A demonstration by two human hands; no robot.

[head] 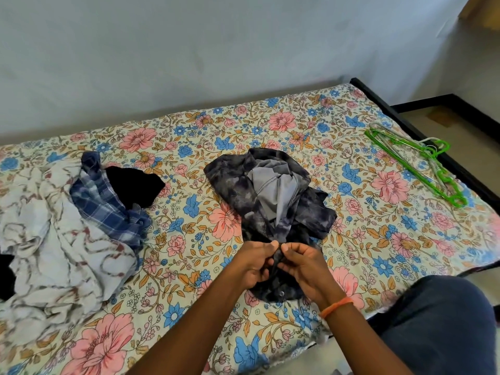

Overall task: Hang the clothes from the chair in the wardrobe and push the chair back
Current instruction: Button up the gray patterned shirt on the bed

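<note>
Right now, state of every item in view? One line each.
Dark shirt: crumpled on bed, near edge pinched by both hands.
Left hand: pinching shirt.
Right hand: pinching shirt.
Grey garment: bunched on dark shirt.
Plaid shirt: crumpled, left of the dark shirt.
Black cloth: loose beside plaid shirt.
Pale cloth: heaped at left.
Hangers: bare, stacked flat at right.
</note>
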